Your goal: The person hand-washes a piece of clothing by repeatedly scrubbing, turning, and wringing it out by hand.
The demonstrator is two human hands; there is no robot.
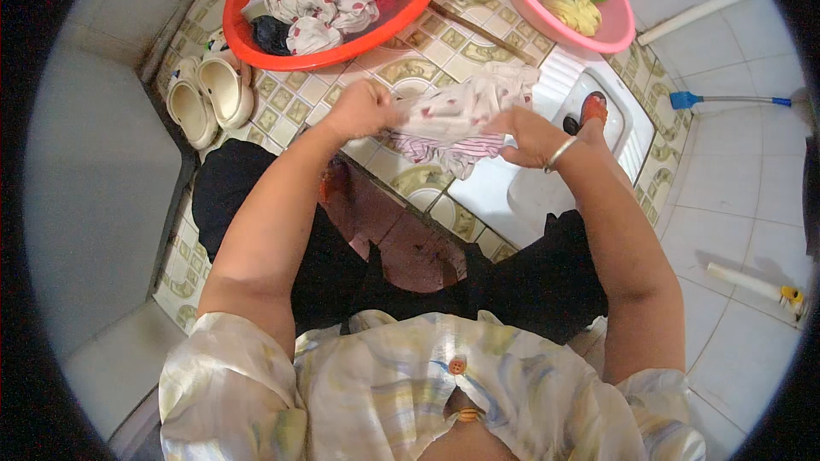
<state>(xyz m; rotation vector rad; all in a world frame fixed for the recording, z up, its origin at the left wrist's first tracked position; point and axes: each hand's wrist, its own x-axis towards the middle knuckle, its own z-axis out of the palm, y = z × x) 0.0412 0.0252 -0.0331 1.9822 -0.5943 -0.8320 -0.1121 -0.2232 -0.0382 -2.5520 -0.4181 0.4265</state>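
Observation:
My left hand [364, 110] is closed on the left edge of a white cloth garment with red spots [471, 99]. At its right edge, my right hand [528, 136], a bangle on the wrist, has its fingers on the fabric; blur hides how firmly they hold. The spotted garment is bunched over the tiled floor, its right part by the ribbed edge of a white squat toilet [483, 195]. A pink-striped cloth [442, 148] lies crumpled just below it.
A red-orange basin [384, 35] of clothes stands at upper left, a pink basin [615, 32] with green and yellow cloth at upper right. Cream clogs [225, 93] are at left. A stick [483, 32] lies between the basins. A tap [792, 295] projects at right.

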